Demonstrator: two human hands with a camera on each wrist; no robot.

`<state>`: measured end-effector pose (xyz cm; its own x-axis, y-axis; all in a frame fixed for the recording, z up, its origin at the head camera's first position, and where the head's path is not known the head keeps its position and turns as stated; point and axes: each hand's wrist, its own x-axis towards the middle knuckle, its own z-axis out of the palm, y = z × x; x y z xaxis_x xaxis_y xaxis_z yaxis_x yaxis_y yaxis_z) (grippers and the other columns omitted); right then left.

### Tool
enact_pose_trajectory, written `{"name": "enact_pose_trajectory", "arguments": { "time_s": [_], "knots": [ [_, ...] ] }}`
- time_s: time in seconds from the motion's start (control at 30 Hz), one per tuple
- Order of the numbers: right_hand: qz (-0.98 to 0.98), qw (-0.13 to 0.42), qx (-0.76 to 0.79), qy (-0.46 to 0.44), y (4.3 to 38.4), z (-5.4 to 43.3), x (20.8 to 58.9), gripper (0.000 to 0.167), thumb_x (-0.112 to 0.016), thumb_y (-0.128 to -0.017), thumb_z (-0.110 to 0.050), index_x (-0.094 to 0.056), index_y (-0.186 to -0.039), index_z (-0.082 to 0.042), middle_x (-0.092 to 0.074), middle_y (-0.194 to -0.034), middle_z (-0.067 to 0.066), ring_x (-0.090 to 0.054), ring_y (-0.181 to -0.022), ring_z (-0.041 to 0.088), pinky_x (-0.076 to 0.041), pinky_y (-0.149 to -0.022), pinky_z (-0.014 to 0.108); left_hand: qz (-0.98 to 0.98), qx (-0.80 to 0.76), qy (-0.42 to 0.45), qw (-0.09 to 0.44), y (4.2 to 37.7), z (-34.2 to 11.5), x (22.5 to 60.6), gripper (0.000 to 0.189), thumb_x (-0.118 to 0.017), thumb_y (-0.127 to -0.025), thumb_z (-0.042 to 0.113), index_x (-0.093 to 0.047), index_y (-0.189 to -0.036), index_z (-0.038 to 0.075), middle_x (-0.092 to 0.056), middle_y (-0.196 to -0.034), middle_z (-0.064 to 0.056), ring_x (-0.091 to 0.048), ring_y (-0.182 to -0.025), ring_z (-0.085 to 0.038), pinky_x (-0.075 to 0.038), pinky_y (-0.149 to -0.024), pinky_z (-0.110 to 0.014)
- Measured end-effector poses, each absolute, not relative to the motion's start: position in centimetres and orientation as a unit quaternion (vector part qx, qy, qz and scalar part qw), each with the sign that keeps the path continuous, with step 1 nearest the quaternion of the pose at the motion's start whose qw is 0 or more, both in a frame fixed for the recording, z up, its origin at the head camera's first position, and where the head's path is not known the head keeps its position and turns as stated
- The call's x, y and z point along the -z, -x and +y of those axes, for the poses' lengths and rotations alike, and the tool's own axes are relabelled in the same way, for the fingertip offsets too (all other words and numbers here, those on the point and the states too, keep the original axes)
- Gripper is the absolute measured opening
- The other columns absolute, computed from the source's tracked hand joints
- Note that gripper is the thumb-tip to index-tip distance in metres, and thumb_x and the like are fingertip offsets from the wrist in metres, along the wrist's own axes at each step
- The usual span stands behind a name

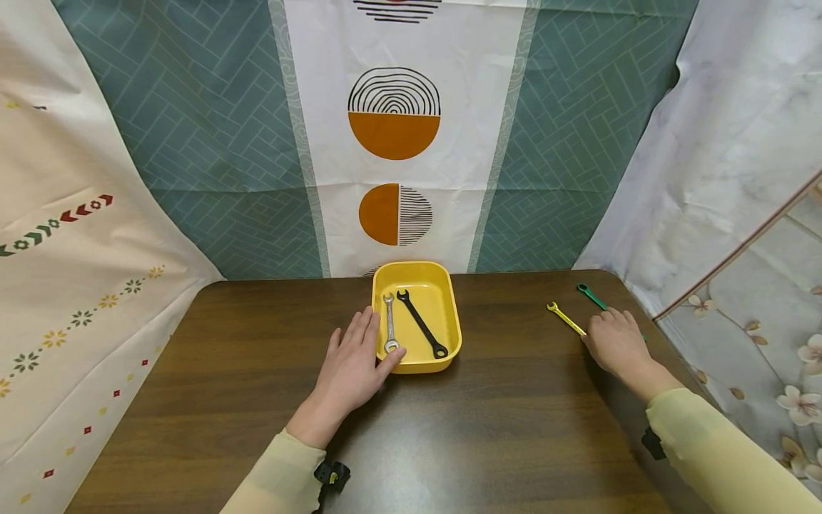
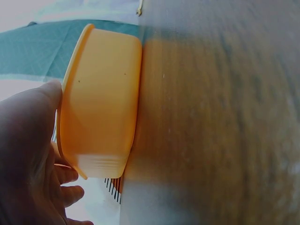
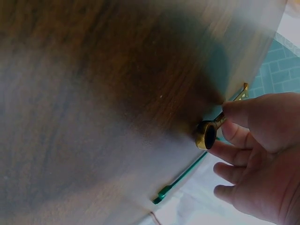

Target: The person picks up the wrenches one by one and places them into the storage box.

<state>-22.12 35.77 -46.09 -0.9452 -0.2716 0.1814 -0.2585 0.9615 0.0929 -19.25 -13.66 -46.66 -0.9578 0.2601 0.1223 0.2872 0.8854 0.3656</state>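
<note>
A yellow tray (image 1: 420, 367) stands on the table, with a silver wrench (image 1: 389, 323) and a black wrench (image 1: 420, 325) lying in it. Against the tray's left side and near corner rests my left hand (image 1: 349, 364), fingers extended along the side and thumb over the rim. Over at the right, my right hand (image 1: 618, 344) pinches a yellow wrench (image 3: 220, 120) between thumb and forefinger, close to its ring end. Just beyond that hand lies a green wrench (image 1: 591, 296), partly hidden by it in the head view.
The brown wooden table (image 1: 501, 428) carries everything. A patterned curtain (image 1: 411, 143) hangs behind its far edge. Floral cloth (image 1: 764, 343) borders the table on the right, and a cream cloth (image 1: 96, 285) on the left.
</note>
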Motion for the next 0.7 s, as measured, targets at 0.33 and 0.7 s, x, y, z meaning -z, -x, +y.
{"name": "enact_pose_trajectory", "arguments": {
  "time_s": [0.33, 0.7],
  "knots": [
    [-0.986, 0.100, 0.024, -0.129, 22.04, 35.59, 46.10, 0.027, -0.084, -0.094, -0.008, -0.064, -0.086, 0.008, -0.069, -0.105, 0.037, -0.057, -0.127, 0.065, -0.041, -0.110, 0.078, -0.970, 0.197, 0.140, 0.033, 19.23, -13.65, 46.63, 0.096, -0.053, -0.110, 0.068, -0.029, -0.174, 0.001, -0.021, -0.182, -0.017, -0.020, -0.168, -0.038, -0.018, -0.130, -0.068],
    [-0.979, 0.133, 0.025, -0.149, 22.09, 35.47, 46.56, 0.024, -0.085, -0.092, -0.008, -0.066, -0.082, 0.002, -0.070, -0.099, 0.028, -0.062, -0.118, 0.058, -0.042, -0.107, 0.075, -0.970, 0.191, 0.143, 0.040, 19.29, -13.69, 46.80, 0.095, -0.052, -0.110, 0.068, -0.030, -0.173, 0.001, -0.022, -0.182, -0.018, -0.022, -0.167, -0.039, -0.019, -0.130, -0.069]
  ]
}}
